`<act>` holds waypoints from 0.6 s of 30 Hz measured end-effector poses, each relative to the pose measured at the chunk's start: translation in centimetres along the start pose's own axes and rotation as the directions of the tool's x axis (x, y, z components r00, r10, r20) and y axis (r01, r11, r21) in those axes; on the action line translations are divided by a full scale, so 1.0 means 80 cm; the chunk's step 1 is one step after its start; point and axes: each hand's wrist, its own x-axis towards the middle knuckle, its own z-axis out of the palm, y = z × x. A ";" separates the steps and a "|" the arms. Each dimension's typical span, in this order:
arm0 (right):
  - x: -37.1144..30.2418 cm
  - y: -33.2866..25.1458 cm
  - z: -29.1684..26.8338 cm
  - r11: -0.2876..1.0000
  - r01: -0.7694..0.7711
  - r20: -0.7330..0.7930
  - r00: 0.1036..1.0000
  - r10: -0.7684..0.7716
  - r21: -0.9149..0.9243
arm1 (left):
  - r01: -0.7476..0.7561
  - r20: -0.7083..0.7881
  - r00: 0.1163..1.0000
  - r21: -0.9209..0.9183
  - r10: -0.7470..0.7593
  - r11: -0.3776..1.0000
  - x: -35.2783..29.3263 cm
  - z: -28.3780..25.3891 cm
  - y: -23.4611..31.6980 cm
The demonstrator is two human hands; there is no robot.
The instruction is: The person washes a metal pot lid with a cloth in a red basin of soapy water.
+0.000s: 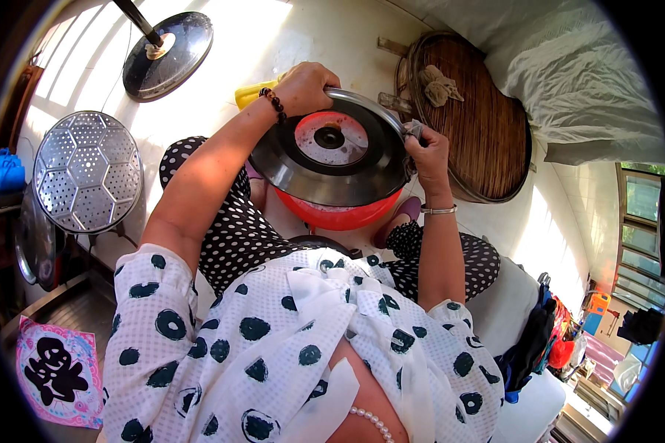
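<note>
A round pot lid (pixel 303 179) with a silvery metal rim, a dark ring and a black centre knob is tilted over a red basin (pixel 340 217). Red and whitish suds show through the clear middle of the lid. My left hand (pixel 303 88) is closed on the lid's far left rim. At the right edge, my right hand (pixel 430 155) pinches a crumpled greyish cloth (pixel 415 131) against the rim. Part of the basin is hidden under the lid.
A yellow object (pixel 253 94) lies behind my left wrist. At far left are a black round stand base (pixel 171 63) and a perforated metal disc (pixel 89 171). A round woven lid (pixel 480 125) bearing a rag (pixel 440 85) lies right of the basin, near a pale draped sheet (pixel 576 81).
</note>
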 end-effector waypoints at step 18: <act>0.058 -0.063 0.039 0.889 0.252 0.292 0.946 -0.142 -0.383 | -0.037 -0.071 0.997 0.037 0.040 0.999 -0.010 0.011 -0.003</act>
